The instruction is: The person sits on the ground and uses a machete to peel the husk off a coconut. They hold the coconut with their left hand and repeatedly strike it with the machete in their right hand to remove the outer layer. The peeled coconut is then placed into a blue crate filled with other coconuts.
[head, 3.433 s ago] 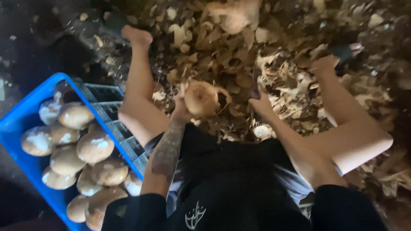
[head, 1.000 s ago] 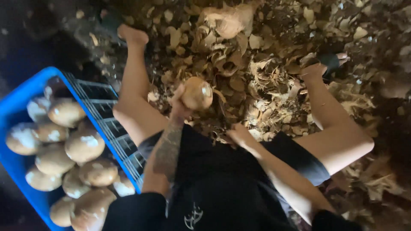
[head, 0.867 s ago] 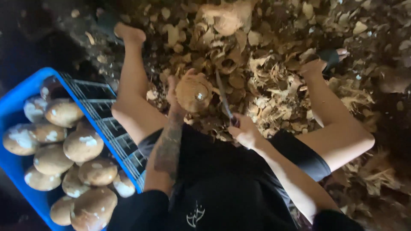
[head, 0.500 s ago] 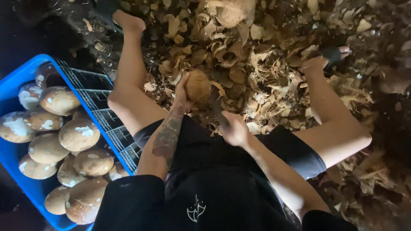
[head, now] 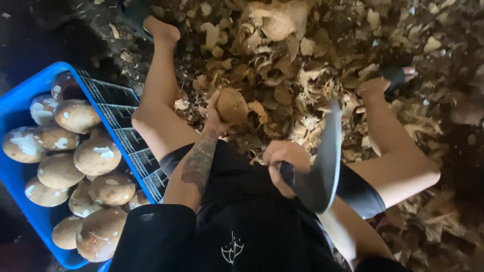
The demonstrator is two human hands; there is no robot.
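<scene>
My left hand [head: 214, 113] holds a round brown coconut [head: 232, 105] out in front of me, above the heap of husk pieces. My right hand [head: 283, 163] grips the handle of a large curved knife [head: 322, 161], whose dark blade is raised to the right of the coconut and apart from it. I sit with my bare knees spread, one on each side of my hands.
A blue plastic crate [head: 22, 85] at my left holds several peeled pale-brown coconuts [head: 96, 156]. Dry husk shavings [head: 302, 65] cover the ground ahead and to the right. A larger unpeeled coconut [head: 275, 17] lies at the top. My feet rest in the husks.
My right hand has come up from my lap with the curved knife, then drawn the blade away from the coconut toward the right. The left hand has kept the coconut in place.
</scene>
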